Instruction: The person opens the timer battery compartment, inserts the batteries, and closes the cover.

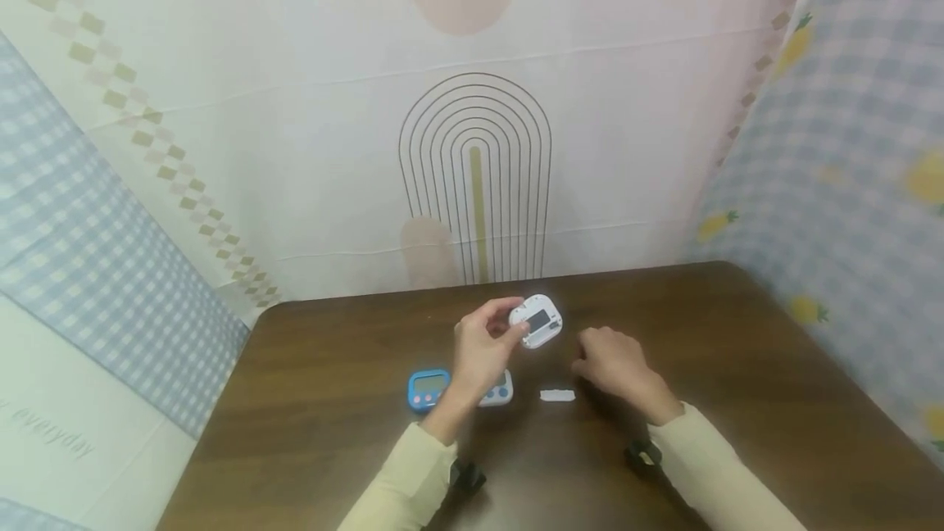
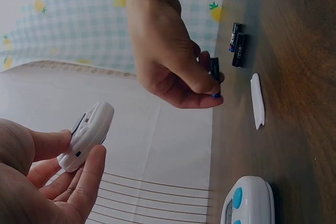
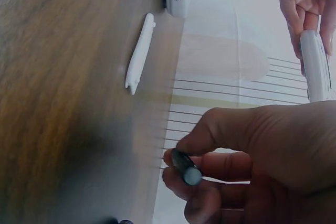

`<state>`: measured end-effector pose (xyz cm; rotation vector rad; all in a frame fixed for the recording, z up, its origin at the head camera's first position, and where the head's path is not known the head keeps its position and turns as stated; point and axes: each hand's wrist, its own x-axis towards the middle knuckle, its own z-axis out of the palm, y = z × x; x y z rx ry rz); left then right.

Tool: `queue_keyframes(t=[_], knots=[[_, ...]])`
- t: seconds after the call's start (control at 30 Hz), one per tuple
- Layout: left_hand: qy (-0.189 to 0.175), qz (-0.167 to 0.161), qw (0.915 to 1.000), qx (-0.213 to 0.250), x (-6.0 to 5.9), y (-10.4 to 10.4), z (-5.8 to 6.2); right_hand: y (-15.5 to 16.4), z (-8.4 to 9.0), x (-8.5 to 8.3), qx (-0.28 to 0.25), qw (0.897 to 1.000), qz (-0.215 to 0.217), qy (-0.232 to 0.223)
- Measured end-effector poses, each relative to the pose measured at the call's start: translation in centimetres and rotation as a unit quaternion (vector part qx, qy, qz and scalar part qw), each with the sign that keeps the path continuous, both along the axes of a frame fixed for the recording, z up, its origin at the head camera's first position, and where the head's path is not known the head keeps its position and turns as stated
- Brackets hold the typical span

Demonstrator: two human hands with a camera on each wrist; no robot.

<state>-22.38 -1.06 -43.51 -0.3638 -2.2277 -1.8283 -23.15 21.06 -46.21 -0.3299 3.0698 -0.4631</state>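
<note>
Three timers show: a white one [image 1: 537, 322] pinched in the left hand [image 1: 483, 351] above the table [image 1: 737, 367], a blue one [image 1: 428, 389] and another white one [image 1: 498, 390] lying below that hand, the latter half hidden by it. The right hand [image 1: 615, 363] pinches one battery [image 2: 214, 76]; two more batteries [image 2: 237, 43] lie beside it, near a loose white cover [image 1: 557, 395]. Bare tabletop stretches to both side edges, and the held timer's open back is hard to make out.

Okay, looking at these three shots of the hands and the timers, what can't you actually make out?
- Head view: the battery is hidden inside the right hand; the left hand covers most of the white timer on the table.
- Left wrist view: the held timer shows edge-on, its display unseen.
- Right wrist view: the battery label is blurred.
</note>
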Motion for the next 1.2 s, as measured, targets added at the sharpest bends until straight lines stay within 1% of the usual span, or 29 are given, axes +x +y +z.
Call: queue_keyframes(t=[0.13,0.27,0.4,0.57,0.77,0.93,1.1,1.2], knots=[[0.002,0.000,1.0000,-0.004,0.0,0.0,-0.1,0.0,0.2,-0.1,-0.026,1.000,0.007,0.007],[-0.003,-0.004,1.0000,-0.005,0.0,0.0,0.0,0.0,0.5,-0.2,-0.069,0.998,0.011,0.003],[-0.009,-0.007,0.9999,-0.001,0.0,0.1,0.0,0.1,0.8,-0.3,-0.115,0.993,0.013,0.003],[-0.012,-0.001,0.9999,-0.001,0.0,0.1,-0.1,0.0,1.2,-0.3,-0.148,0.988,0.023,0.033],[-0.012,0.000,0.9999,-0.002,0.0,0.0,-0.1,-0.3,1.7,-0.2,-0.167,0.981,0.022,0.093],[-0.008,0.000,1.0000,-0.003,0.0,0.0,0.0,-0.5,2.2,0.0,-0.203,0.969,0.019,0.136],[-0.010,0.001,0.9999,-0.010,0.0,-0.1,0.0,-1.0,3.0,0.5,-0.260,0.952,0.034,0.158],[-0.012,0.002,0.9998,-0.016,0.1,-0.2,0.0,-1.3,3.4,0.9,-0.282,0.942,0.046,0.174]])
